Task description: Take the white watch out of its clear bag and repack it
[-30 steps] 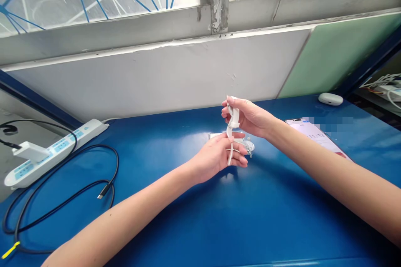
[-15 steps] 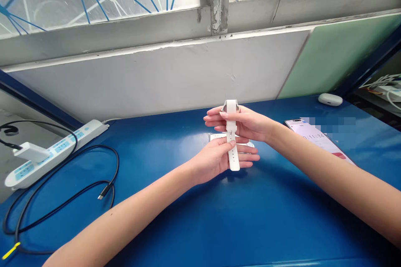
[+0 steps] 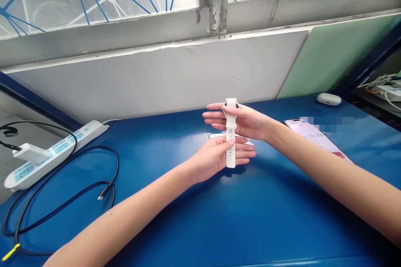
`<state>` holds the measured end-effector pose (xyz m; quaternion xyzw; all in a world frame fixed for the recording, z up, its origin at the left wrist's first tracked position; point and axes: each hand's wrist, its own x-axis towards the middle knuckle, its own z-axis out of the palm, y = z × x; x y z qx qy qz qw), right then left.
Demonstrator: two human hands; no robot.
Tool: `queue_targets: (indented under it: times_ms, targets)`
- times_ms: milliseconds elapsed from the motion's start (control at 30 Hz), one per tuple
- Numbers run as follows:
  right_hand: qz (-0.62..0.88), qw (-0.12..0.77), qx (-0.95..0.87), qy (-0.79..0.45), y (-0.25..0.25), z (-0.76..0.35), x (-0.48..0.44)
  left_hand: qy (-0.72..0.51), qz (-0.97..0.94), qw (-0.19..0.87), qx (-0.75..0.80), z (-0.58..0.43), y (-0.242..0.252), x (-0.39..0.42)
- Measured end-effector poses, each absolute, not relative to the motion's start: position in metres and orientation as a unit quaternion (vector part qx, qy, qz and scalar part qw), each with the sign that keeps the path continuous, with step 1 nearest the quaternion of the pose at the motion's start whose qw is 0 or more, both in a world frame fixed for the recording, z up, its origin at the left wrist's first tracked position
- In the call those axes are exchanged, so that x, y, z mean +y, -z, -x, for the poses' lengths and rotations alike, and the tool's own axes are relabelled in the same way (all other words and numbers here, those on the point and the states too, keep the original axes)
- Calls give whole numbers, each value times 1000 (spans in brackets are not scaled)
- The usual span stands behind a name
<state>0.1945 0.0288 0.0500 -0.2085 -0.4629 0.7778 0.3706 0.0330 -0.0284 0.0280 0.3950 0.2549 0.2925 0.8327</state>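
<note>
A white-strapped watch hangs lengthwise between my hands above the blue table, its round case at the upper end. My left hand pinches the lower strap, thumb on the row of holes and the other fingers stretched out behind. Higher up, my right hand grips the watch near the case with its thumb across the strap, fingers extended to the left. Partly hidden behind my hands, a flat packet with a white label lies on the table.
On the left, a white power strip holds a plugged-in charger, and a black cable loops over the blue table. A phone and a white earbud case lie on the right.
The strap's lower end has swung slightly left and now hangs straighter. My right thumb has shifted a little up toward the watch case, and my left hand has moved slightly left.
</note>
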Motion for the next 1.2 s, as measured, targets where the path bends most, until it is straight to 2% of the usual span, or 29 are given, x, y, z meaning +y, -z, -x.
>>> queue_targets:
  times_ms: [133, 333, 500, 700, 967, 1200]
  targets:
    - [217, 394, -447, -773, -50, -194, 29, -298, -390, 830, 262, -32, -28, -26]
    - [289, 533, -356, -711, -51, -200, 41, -283, -379, 847, 241, -31, -30, -29]
    - [273, 583, -275, -714, -57, -204, 44, -289, -396, 838, 241, -32, -32, -35]
    - [273, 532, -328, -731, -59, -194, 35, -353, -377, 817, 258, -34, -34, -30]
    - [286, 478, -522, -646, -56, -187, 25, -417, -373, 776, 290, -29, -31, -18]
    - [333, 493, -568, -568, -54, -185, 23, -404, -397, 769, 297, -26, -27, -19]
